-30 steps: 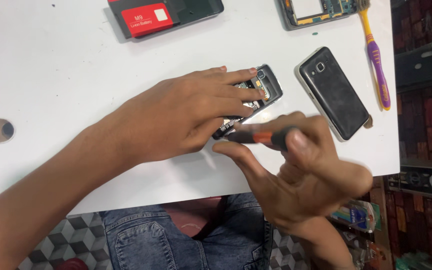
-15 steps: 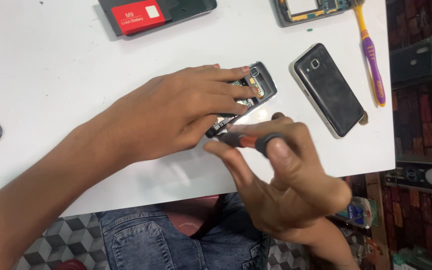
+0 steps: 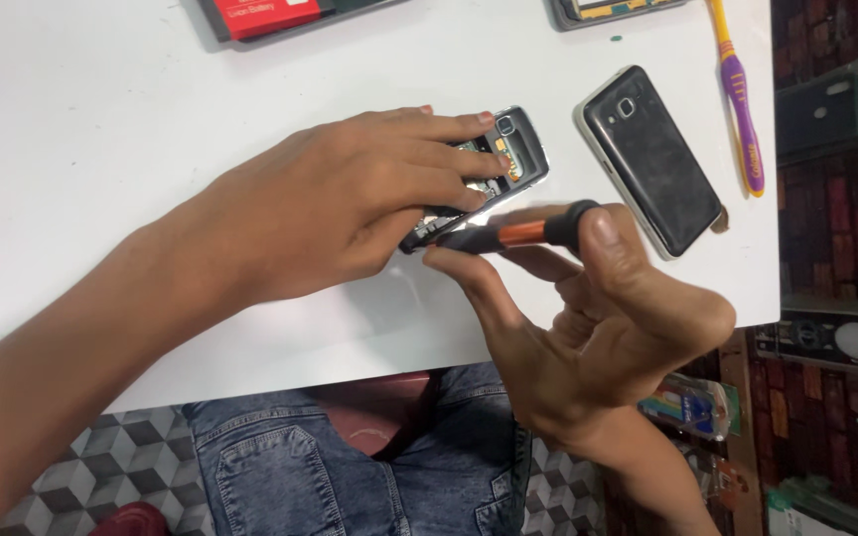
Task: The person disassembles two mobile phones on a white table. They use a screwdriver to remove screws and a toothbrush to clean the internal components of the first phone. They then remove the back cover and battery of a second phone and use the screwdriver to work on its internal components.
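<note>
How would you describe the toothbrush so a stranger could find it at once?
Look at the white table, then its far right edge. Beside the black phone lying face down lies the purple and yellow plastic toothbrush. It alone there is long, thin and brightly coloured.

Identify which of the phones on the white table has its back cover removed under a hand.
The small phone under the left hand, its insides exposed; the larger black phone beside it is closed.

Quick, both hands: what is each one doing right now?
Left hand: flat, fingers spread, pressing down on the opened phone; no closed grip.
Right hand: closed on the black-and-orange screwdriver, its tip at the phone's edge.
</note>
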